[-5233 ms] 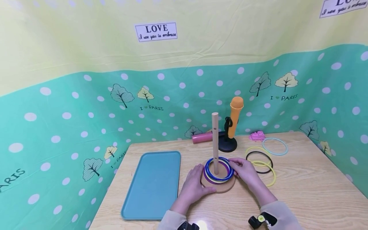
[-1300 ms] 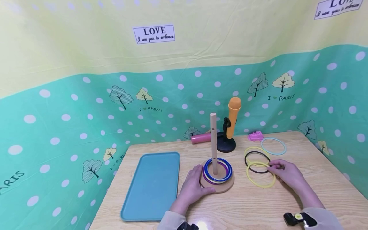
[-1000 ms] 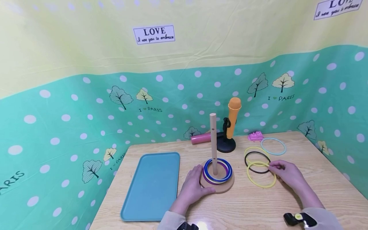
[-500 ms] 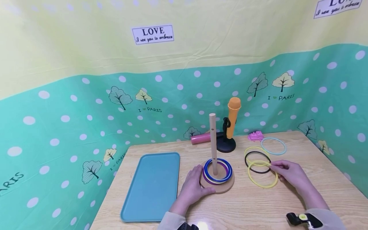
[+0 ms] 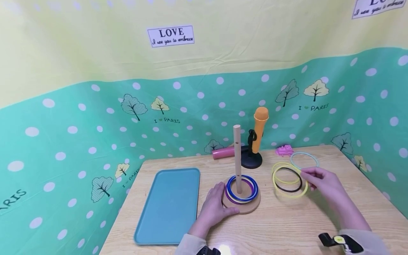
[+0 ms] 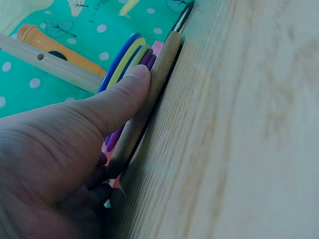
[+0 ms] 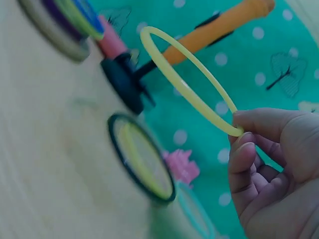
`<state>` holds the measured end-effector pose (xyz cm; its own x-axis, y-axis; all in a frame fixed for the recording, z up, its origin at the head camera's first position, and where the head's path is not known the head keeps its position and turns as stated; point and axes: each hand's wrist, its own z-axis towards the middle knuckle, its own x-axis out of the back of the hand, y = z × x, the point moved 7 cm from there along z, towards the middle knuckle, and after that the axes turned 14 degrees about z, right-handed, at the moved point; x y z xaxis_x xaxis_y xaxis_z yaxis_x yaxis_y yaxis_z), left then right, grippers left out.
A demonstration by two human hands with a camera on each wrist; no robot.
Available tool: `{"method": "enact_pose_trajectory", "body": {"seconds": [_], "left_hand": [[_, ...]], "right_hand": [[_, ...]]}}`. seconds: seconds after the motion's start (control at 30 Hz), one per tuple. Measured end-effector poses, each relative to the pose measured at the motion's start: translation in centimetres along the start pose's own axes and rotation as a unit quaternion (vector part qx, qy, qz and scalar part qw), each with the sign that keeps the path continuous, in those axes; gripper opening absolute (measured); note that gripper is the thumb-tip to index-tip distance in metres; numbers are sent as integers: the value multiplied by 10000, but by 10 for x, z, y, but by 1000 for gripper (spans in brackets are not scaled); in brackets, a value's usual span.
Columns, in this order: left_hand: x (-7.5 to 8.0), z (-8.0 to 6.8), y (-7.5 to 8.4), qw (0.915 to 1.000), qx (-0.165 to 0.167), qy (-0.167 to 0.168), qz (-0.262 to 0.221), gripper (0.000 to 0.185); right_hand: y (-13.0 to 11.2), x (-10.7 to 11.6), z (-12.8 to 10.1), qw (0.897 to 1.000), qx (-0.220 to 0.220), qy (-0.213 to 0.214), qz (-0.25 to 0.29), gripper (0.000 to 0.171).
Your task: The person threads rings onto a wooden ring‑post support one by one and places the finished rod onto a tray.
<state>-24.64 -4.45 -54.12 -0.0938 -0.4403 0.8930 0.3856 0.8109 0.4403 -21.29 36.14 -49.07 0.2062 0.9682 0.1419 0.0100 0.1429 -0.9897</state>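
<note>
The yellow ring (image 5: 289, 182) is up off the wood, pinched at its near edge between thumb and curled fingers of the right hand (image 5: 322, 181), and it hangs tilted over the spot where the black ring (image 5: 288, 180) and a second yellow ring (image 5: 282, 169) lie flat and overlapping on the table (image 5: 287, 226). Over at the wooden peg (image 5: 237, 156), three rings are already down around its foot, a blue ring (image 5: 242, 187) on top with yellow and purple under it, all resting on the round base (image 5: 241, 206). The left hand (image 5: 214, 209) steadies that base, thumb laid straight against its rim and fingers loosely spread, gripping nothing. So by my count three are on, one is in the air but not yet over the peg top, and the black, the other yellow and the pale blue ring (image 5: 304, 160) near the pink toy (image 5: 284, 150) are untouched. Behind the peg stands the orange microphone (image 5: 259, 129) on its black stand; the teal tray (image 5: 170, 203) lies to the left.
</note>
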Motion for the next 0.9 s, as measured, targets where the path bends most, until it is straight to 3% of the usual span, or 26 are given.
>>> {"method": "enact_pose_trajectory", "body": {"seconds": [0.17, 0.33, 0.63, 0.9], "left_hand": [[0, 0, 0, 10000, -8, -17, -11, 121], [0, 0, 1, 10000, 7, -23, -6, 121], [1, 1, 1, 10000, -45, 14, 68, 120], [2, 0, 2, 9999, -45, 22, 137, 121]], "right_hand": [[-28, -4, -1, 9974, 306, 10, 655, 28], [-55, -10, -5, 9869, 453, -65, 1545, 10], [-97, -27, -8, 9551, 862, -222, 2826, 11], [-132, -42, -12, 9397, 1199, -363, 3182, 12]]}}
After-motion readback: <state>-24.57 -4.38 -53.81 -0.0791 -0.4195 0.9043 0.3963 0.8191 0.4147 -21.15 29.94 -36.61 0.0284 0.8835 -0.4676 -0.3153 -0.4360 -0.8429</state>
